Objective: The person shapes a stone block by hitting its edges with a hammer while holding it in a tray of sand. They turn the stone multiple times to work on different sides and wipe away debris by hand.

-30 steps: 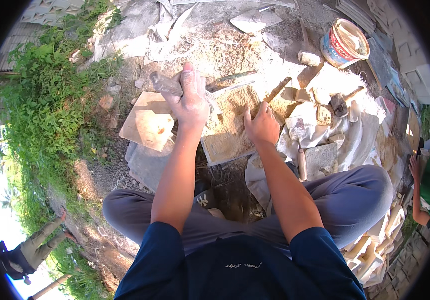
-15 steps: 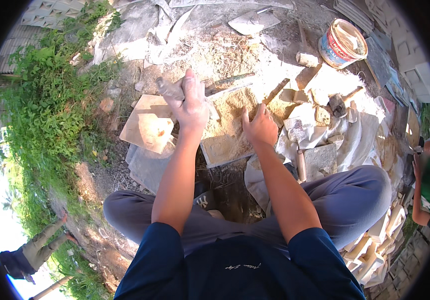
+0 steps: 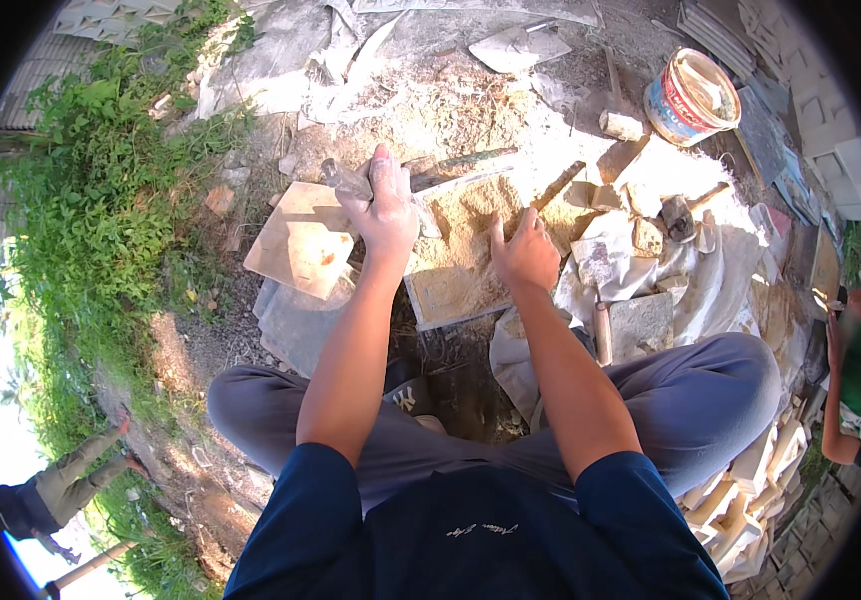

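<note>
My left hand (image 3: pixel 388 215) is closed round a dusty grey tool (image 3: pixel 350 183). Its thick end sticks out to the left, and a small grey part shows beside the palm; its exact kind is hidden. Below and to the right lies a shallow rectangular mould (image 3: pixel 450 312) with pale edges, partly covered by a heap of yellowish sand-like powder (image 3: pixel 470 215). My right hand (image 3: pixel 527 255) rests at the right side of that powder, thumb and fingers apart, with nothing visible in it. A short dark stick (image 3: pixel 560 183) lies just past its fingertips.
Left of the mould lie a tan square tile (image 3: pixel 300 240) and a grey slab (image 3: pixel 300 325). A wooden-handled trowel (image 3: pixel 602 330), stone lumps (image 3: pixel 647 238) and pale sheeting (image 3: pixel 720 270) lie to the right. A paint bucket (image 3: pixel 690 98) stands far right; other people appear at both sides.
My left hand and the grey tool have come slightly lower, nearer the mould. The right hand stays almost in place with its fingers apart. The view has shifted a little.
</note>
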Motion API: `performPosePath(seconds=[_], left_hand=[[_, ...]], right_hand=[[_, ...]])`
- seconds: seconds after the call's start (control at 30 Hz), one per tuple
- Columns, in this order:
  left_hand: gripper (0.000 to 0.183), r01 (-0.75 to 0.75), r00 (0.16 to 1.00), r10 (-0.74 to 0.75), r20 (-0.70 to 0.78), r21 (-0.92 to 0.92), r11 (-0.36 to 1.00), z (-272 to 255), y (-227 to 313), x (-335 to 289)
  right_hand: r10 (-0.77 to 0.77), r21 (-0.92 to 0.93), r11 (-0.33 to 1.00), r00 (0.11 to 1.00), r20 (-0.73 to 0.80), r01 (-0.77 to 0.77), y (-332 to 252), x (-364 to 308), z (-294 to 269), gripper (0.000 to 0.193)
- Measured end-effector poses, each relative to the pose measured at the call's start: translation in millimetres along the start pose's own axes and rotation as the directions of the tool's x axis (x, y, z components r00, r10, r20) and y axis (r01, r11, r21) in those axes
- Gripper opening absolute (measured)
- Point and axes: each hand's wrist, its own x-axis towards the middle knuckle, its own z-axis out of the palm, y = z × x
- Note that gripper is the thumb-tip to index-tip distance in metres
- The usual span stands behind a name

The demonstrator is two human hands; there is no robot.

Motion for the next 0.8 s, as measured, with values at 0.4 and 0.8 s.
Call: performPosePath(seconds=[0.4, 0.8], left_hand=[[0.022, -0.112, 0.827, -0.361, 0.431, 0.756, 0.645, -24, 70, 14], [0.025, -0.306, 0.763, -0.411, 0.499, 0.839, 0.450, -38, 87, 18]], right_hand=[[0.029, 0.085, 0.996, 0.993, 0.117, -0.039, -7, -7, -3, 0.068], [-0.340, -0.051, 0.917, 0.844, 0.414, 0.395, 2, 63, -112, 0.064]])
